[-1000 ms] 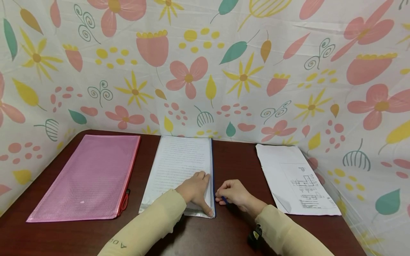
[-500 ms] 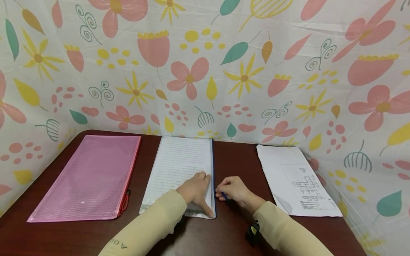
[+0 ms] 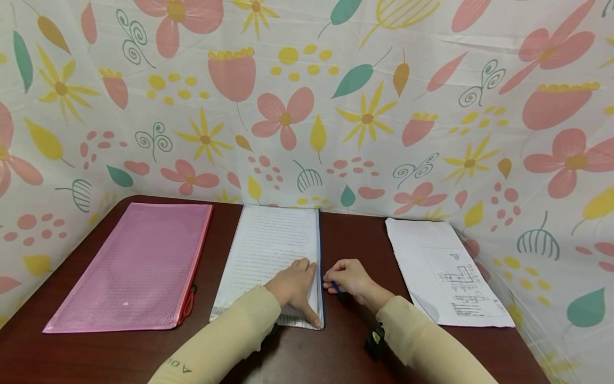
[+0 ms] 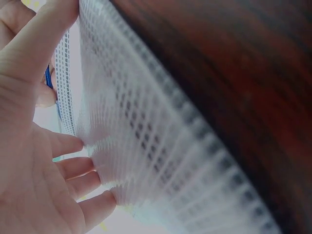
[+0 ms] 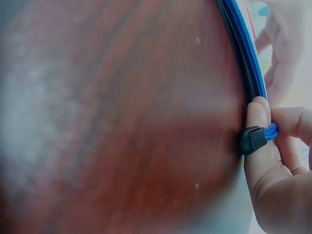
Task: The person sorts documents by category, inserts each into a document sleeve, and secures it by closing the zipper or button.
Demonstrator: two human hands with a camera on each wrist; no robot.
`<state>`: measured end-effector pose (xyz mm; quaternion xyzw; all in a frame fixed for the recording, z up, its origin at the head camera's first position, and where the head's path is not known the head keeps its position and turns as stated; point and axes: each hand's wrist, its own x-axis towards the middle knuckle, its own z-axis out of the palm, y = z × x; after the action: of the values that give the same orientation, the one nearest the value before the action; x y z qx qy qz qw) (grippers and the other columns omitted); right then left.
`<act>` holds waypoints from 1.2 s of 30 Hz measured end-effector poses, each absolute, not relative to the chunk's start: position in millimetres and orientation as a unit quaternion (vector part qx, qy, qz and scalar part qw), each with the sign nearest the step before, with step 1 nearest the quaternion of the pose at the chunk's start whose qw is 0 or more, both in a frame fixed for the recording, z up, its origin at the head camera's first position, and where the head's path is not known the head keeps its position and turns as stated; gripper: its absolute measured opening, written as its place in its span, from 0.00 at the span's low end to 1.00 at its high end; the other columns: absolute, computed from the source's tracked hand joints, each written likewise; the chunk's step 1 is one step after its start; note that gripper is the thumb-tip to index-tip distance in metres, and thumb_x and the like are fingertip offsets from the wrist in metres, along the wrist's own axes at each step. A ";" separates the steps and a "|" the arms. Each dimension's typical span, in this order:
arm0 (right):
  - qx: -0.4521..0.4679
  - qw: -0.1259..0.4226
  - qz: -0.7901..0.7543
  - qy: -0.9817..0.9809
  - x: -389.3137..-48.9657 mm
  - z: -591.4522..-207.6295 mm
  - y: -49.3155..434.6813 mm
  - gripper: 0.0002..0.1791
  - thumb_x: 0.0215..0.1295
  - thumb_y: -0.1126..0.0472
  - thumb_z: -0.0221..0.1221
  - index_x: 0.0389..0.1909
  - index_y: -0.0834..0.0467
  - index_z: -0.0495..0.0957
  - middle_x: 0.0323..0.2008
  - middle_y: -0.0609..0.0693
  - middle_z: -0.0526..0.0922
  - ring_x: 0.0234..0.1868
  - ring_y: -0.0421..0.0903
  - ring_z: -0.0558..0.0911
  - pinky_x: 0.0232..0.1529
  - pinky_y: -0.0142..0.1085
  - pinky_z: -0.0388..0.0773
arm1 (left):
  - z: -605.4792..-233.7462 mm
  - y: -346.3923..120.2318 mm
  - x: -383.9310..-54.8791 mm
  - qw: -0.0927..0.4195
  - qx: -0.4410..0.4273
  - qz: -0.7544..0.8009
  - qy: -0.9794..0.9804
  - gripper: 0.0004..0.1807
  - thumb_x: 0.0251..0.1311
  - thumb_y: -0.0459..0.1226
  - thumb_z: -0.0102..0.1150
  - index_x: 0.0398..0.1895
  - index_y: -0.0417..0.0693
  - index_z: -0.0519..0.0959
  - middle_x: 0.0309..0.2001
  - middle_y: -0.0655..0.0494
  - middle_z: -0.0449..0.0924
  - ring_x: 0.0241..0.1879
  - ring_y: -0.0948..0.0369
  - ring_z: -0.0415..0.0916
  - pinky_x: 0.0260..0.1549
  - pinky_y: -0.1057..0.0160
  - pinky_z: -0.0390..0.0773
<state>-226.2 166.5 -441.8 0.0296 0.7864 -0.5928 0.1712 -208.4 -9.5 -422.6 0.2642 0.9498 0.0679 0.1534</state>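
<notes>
A clear mesh zipper pouch [image 3: 268, 234] with a printed sheet showing through lies at the middle of the table. My left hand [image 3: 295, 286] rests flat on its lower right part, thumb spread toward the near corner. Along the pouch's right side runs a blue zipper [image 5: 249, 48]. My right hand [image 3: 354, 282] pinches the zipper pull at that edge between thumb and fingers. The pull's blue cord [image 5: 271, 131] and black end [image 5: 253, 140] stick out by the thumb in the right wrist view. The slider itself is hidden by the fingers.
To the left lies a pink mesh zipper pouch [image 3: 144, 261] with a red pull cord [image 3: 188, 306]. At the right are white sheets [image 3: 431, 256] with printed drawings, one near corner curled. A flowered curtain [image 3: 307, 106] stands behind the dark brown table [image 3: 297, 357].
My right hand has moved slightly away from me along the pouch's right edge, with the zipper pull in its fingers. My left hand stays in place on the pouch.
</notes>
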 end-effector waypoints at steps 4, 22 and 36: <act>0.039 0.166 -0.589 0.790 -230.4 -441.0 165.3 0.05 0.57 0.71 0.59 0.31 0.72 0.77 0.28 0.56 0.85 0.25 0.43 0.84 0.30 0.38 0.83 | -422.9 -9.6 -208.2 0.150 0.266 0.064 0.950 0.74 0.21 0.72 0.70 0.73 0.43 0.52 0.66 0.47 0.59 0.68 0.55 0.56 0.61 0.60 0.68; 0.065 0.145 -0.588 0.793 -247.0 -444.4 163.1 0.05 0.56 0.71 0.59 0.31 0.71 0.77 0.27 0.57 0.84 0.24 0.43 0.83 0.30 0.37 0.83 | -424.9 -7.8 -209.1 0.149 0.269 0.062 0.949 0.74 0.21 0.72 0.69 0.72 0.42 0.52 0.66 0.47 0.59 0.68 0.55 0.56 0.62 0.60 0.67; 0.067 0.135 -0.597 0.788 -258.6 -441.5 159.8 0.06 0.56 0.71 0.60 0.33 0.72 0.77 0.27 0.57 0.83 0.24 0.42 0.83 0.31 0.37 0.83 | -424.7 -9.2 -209.7 0.147 0.264 0.058 0.952 0.73 0.20 0.72 0.69 0.73 0.43 0.53 0.66 0.47 0.59 0.68 0.55 0.56 0.62 0.60 0.67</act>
<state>-258.6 159.8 -441.5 0.0672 0.7880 -0.5970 0.1348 -209.7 -9.2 -424.7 0.2636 0.9516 0.0581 0.1472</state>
